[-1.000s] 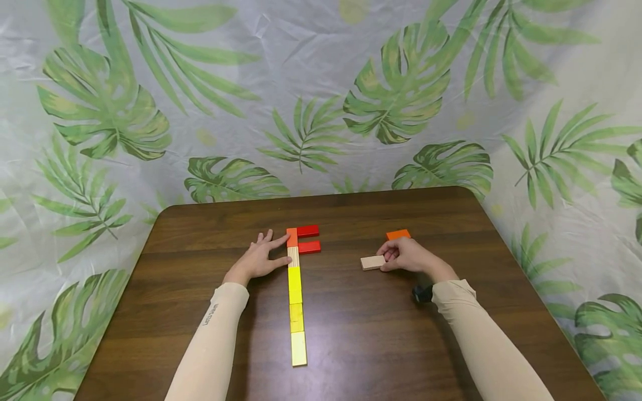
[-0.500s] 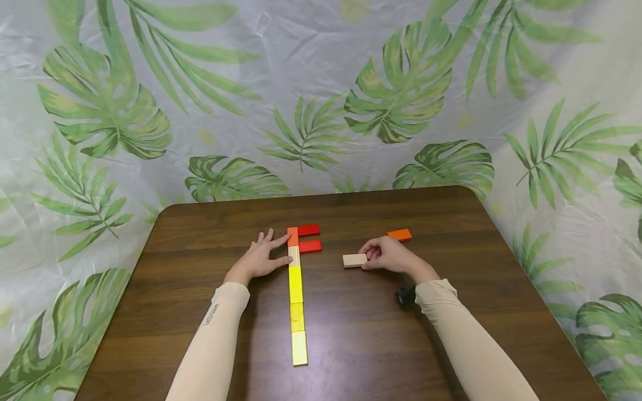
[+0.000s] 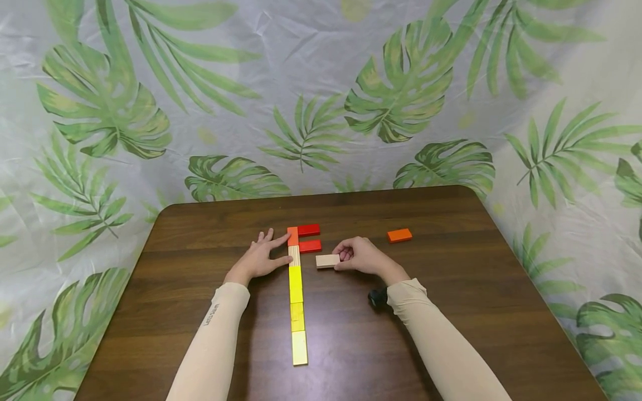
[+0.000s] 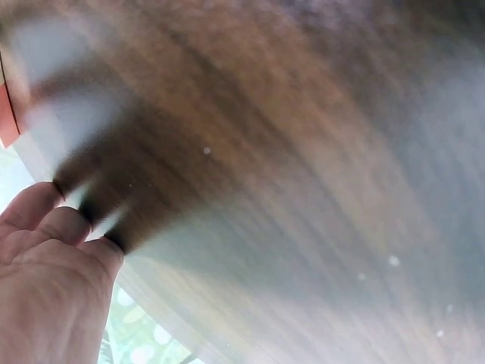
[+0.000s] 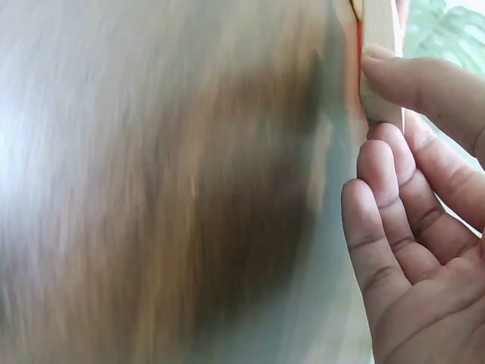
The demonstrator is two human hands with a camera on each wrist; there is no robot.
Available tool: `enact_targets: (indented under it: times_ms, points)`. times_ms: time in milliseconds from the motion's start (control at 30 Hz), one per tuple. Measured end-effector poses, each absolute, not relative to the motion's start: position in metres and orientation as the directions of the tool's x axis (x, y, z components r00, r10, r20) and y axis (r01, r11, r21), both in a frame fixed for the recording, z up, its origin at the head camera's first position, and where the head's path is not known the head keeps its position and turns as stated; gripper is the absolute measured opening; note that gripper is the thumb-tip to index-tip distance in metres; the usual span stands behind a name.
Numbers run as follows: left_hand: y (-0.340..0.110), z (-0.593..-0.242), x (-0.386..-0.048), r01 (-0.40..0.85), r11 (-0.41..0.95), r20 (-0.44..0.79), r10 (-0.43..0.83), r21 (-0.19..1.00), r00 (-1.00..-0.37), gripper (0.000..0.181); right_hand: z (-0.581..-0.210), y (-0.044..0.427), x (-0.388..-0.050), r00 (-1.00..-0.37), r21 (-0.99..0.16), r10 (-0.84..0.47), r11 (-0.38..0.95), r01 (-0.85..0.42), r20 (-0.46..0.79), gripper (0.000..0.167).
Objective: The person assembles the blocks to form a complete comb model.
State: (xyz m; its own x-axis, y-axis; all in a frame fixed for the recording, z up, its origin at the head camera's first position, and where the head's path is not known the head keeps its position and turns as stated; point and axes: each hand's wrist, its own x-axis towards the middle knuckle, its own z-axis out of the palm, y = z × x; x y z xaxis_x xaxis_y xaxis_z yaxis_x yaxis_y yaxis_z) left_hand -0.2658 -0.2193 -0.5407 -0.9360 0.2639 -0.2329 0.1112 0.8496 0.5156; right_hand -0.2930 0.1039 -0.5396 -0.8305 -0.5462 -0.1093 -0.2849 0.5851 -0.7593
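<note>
In the head view my right hand [image 3: 365, 257] pinches the right end of a plain wooden block [image 3: 325, 261], just right of a column of blocks. In the right wrist view the thumb [image 5: 424, 83] lies along this block [image 5: 383, 34]. My left hand [image 3: 254, 262] rests at the column's left side with fingers spread. Its index fingertip touches the orange-red block [image 3: 293, 236] at the top, its thumb tip the striped wooden block [image 3: 294, 256] below. Two red blocks [image 3: 309, 229] stick out rightward from the column's upper part.
Farther down, the column continues with yellow blocks [image 3: 296, 284] and a pale yellow one [image 3: 299, 348]. A separate orange block [image 3: 399, 235] lies to the right on the dark wooden table [image 3: 426, 211]. A leaf-patterned cloth [image 3: 321, 83] hangs behind the table.
My right hand has moved left with the wooden block, closer to the column. The orange block it partly covered is now fully visible. The left hand has stayed in place.
</note>
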Motion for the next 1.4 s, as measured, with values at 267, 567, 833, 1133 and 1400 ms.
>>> enact_targets:
  times_ms: [267, 567, 833, 1133, 1400]
  points:
    - [-0.220, -0.542, -0.266, 0.112, 0.849, -0.233, 0.266, 0.517, -0.936, 0.079, -0.545, 0.083, -0.288, -0.837, -0.756, -0.534, 0.596, -0.271, -0.121, 0.028]
    - [-0.218, -0.541, -0.268, 0.108, 0.851, -0.238, 0.263, 0.515, -0.935, 0.079, -0.547, 0.071, -0.286, -0.845, -0.760, -0.527, 0.587, -0.279, -0.097, 0.028]
    - [-0.217, -0.541, -0.267, 0.099, 0.853, -0.250, 0.258, 0.512, -0.933, 0.080, -0.548, 0.065, -0.284, -0.844, -0.748, -0.526, 0.601, -0.282, -0.104, 0.029]
    - [-0.221, -0.542, -0.265, 0.092, 0.854, -0.256, 0.254, 0.513, -0.933, 0.080, -0.548, 0.060, -0.282, -0.836, -0.746, -0.538, 0.599, -0.291, -0.106, 0.031]
    - [-0.220, -0.542, -0.268, 0.094, 0.848, -0.246, 0.255, 0.521, -0.935, 0.080, -0.548, 0.061, -0.284, -0.836, -0.735, -0.539, 0.606, -0.304, -0.099, 0.031]
